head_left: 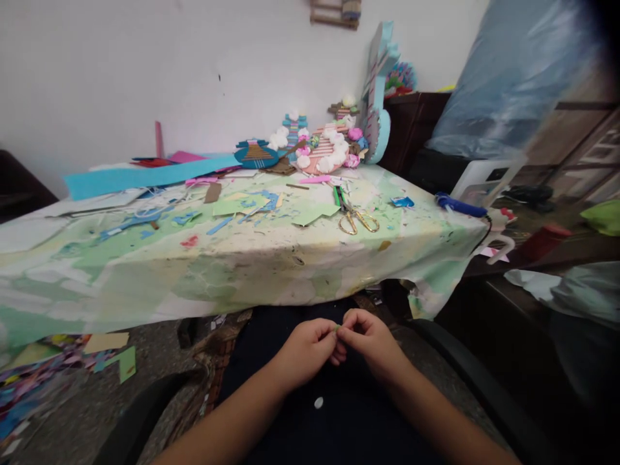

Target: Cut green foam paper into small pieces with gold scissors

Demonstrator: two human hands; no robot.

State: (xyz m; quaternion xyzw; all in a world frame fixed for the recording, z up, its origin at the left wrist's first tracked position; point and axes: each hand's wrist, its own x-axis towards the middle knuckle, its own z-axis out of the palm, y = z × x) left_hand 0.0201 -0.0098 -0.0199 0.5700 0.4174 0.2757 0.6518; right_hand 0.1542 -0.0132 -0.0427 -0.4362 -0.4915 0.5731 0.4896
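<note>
Scrap [337,328], green, heading and long axis unclear, pinched by left hand [309,345] and right hand [372,341], fingers curled

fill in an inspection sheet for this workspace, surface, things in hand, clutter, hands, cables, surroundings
Surface: patterned tablecloth, flecked with scraps, draped over the front edge.
Things in hand: small green piece, too little to identify.
Clutter: gold-handled scissors, light green paper, long blue strip; paper scraps on the floor.
Hands: left hand and right hand meet at the piece, fingertips pinched, above the lap.
Cables: possibly a dark cord by the blue tool.
Surroundings: pale wall behind; bluish plastic sheet at right.
</note>
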